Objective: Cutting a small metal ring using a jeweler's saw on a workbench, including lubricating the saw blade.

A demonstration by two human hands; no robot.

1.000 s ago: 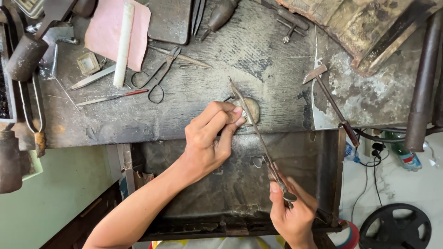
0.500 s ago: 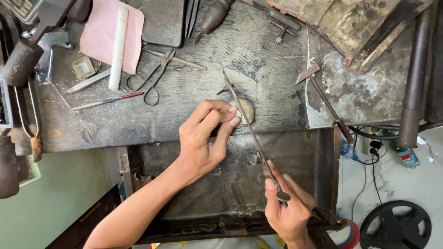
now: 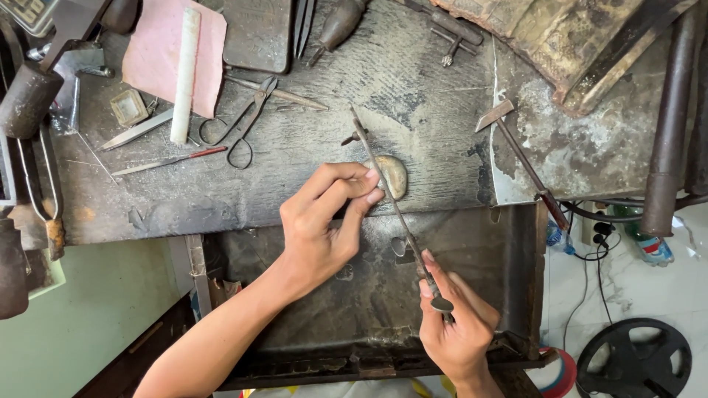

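My right hand (image 3: 453, 324) grips the handle end of a long thin metal file (image 3: 387, 191), which slants up and left across the workbench edge. My left hand (image 3: 324, 217) has its fingertips pinched together right against the file, beside a small rounded wooden peg (image 3: 392, 175) that sticks out of the bench edge. Whatever small piece the left fingers hold is hidden by the fingertips. Below both hands lies a dark metal catch tray (image 3: 369, 295).
On the worn dark bench (image 3: 310, 147) lie scissors (image 3: 240, 129), a pink cloth (image 3: 173, 51) with a white stick, tweezers, a red-handled tool, a dark metal block (image 3: 258, 33) and a small hammer (image 3: 520, 158). A round weight plate (image 3: 634, 361) lies on the floor at right.
The file has slid along the peg, its tip and my right hand shifting slightly. My left hand stays pinched at the peg.
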